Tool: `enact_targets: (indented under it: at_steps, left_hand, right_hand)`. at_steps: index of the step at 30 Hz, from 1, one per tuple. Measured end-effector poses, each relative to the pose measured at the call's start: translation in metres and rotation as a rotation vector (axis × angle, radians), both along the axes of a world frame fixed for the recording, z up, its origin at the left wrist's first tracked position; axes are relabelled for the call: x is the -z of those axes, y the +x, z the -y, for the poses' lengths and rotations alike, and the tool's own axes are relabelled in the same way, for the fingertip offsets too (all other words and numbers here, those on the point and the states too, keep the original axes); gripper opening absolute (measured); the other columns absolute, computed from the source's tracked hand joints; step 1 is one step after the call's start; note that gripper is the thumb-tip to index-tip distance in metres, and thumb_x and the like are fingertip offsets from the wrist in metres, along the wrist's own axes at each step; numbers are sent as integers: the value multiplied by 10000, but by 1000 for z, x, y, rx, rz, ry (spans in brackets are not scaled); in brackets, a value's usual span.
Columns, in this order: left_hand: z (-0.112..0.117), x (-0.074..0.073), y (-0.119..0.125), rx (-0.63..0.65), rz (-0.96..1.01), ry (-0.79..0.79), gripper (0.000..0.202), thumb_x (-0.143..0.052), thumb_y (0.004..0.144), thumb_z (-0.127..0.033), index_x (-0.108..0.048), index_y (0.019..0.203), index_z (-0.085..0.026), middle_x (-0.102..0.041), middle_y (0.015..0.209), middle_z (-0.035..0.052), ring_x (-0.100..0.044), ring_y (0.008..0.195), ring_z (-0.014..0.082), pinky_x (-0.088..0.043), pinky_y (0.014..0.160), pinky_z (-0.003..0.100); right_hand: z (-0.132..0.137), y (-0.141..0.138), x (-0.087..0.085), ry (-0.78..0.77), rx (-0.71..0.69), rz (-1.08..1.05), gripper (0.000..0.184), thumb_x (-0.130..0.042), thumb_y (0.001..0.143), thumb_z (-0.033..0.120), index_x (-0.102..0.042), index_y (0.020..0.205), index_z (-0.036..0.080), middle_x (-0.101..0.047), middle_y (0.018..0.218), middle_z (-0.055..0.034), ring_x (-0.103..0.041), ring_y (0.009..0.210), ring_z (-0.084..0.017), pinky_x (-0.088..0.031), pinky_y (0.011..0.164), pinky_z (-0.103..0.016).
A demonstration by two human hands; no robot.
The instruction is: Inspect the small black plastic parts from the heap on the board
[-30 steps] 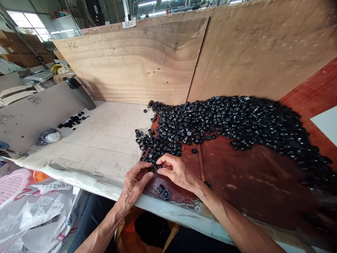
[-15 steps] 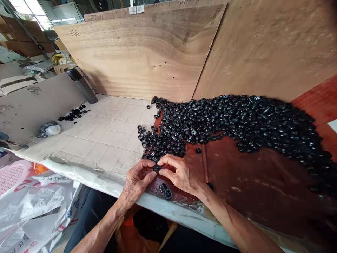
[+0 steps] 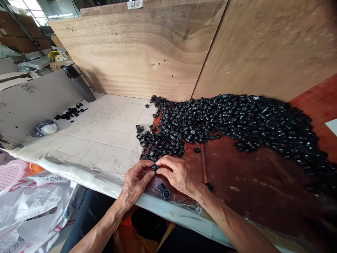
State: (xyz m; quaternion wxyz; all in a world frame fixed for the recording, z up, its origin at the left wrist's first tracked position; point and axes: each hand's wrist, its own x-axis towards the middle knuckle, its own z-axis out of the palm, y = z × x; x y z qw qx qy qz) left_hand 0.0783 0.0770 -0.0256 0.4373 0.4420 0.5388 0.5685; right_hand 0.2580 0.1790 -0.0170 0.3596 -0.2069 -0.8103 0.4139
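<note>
Both my hands meet at the near table edge (image 3: 86, 168): my left hand (image 3: 135, 182) and right hand (image 3: 175, 173) pinch one small black part (image 3: 154, 167) between their fingertips. Two loose pieces (image 3: 163, 190) lie just below my right hand, and the big heap of black parts (image 3: 231, 121) spreads beyond.

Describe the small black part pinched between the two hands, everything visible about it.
The small black part is a tiny dark piece, plastic by its look, like those in the big pile behind. It sits just above the table's near edge, pinched from both sides: the left hand and the right hand both touch it. Fingertips hide most of it, so its shape cannot be told.
</note>
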Motion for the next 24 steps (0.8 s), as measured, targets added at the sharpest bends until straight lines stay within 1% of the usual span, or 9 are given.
enact_targets:
  at_steps: [2, 6, 10, 12, 14, 16, 19, 22, 24]
  left_hand:
    - [0, 1, 0, -12, -12, 6, 236, -772, 896, -300, -731, 1113, -216, -727, 1089, 40, -694, 962, 163, -572, 886, 257]
    - [0, 3, 0, -21, -14, 5, 232, -772, 895, -303, -728, 1105, -214, -724, 1110, 43, -695, 976, 165, -575, 888, 256]
    - [2, 5, -1, 0, -33, 0, 229, -744, 926, -305, -710, 1136, -221, -717, 1127, 47, -700, 1002, 174, -578, 922, 280]
    - [3, 7, -2, 3, -91, 26, 221, -725, 944, -298, -705, 1153, -227, -709, 1153, 53, -694, 1052, 189, -571, 964, 304]
    - [4, 8, -2, 5, -156, 61, 212, -708, 960, -289, -704, 1164, -235, -697, 1185, 58, -685, 1103, 203, -564, 999, 323]
    - [5, 7, -3, 27, -192, 79, 207, -687, 975, -288, -704, 1176, -241, -694, 1202, 62, -682, 1131, 213, -561, 1016, 337]
    - [5, 6, -3, 39, -173, 75, 206, -689, 973, -299, -710, 1167, -235, -709, 1182, 63, -693, 1116, 214, -562, 1013, 337]
    - [4, 4, -2, -28, -109, 68, 220, -730, 940, -328, -715, 1128, -217, -729, 1131, 62, -707, 1056, 205, -578, 966, 315]
    - [4, 3, -1, -47, -99, 59, 243, -746, 922, -355, -719, 1112, -204, -734, 1113, 68, -708, 1026, 207, -586, 943, 315]
  right_hand:
    - [-1, -1, -1, 12, -17, -32, 138, -647, 980, 134, -718, 1045, 233, -731, 1016, -51, -704, 906, -198, -560, 823, -300]
    - [0, -3, -8, -10, -4, -62, 118, -664, 964, 149, -743, 1002, 229, -722, 999, -50, -701, 914, -200, -560, 845, -309]
    - [4, -2, -13, -122, 35, 0, 71, -689, 933, 186, -705, 980, 237, -727, 972, -27, -699, 829, -183, -562, 752, -280]
    - [6, -2, -12, -155, 72, 32, 125, -689, 941, 220, -661, 1060, 242, -730, 933, -11, -694, 770, -175, -555, 717, -269]
    - [7, -1, -9, -133, 94, 77, 212, -658, 982, 263, -599, 1185, 251, -730, 881, 1, -695, 753, -180, -543, 719, -272]
    - [8, 0, -8, -102, 84, 146, 232, -596, 1035, 298, -546, 1258, 261, -719, 818, 16, -690, 726, -183, -519, 703, -268]
    - [8, 2, -12, -96, 39, 216, 164, -513, 1074, 294, -549, 1232, 273, -693, 767, 28, -669, 677, -172, -489, 672, -252]
    - [7, 4, -15, -60, -19, 202, 185, -568, 1020, 228, -580, 1201, 267, -721, 876, 1, -676, 754, -169, -497, 724, -244]
    - [6, 4, -13, -1, -17, 212, 100, -590, 1013, 213, -632, 1093, 256, -724, 874, -7, -671, 761, -167, -482, 724, -239]
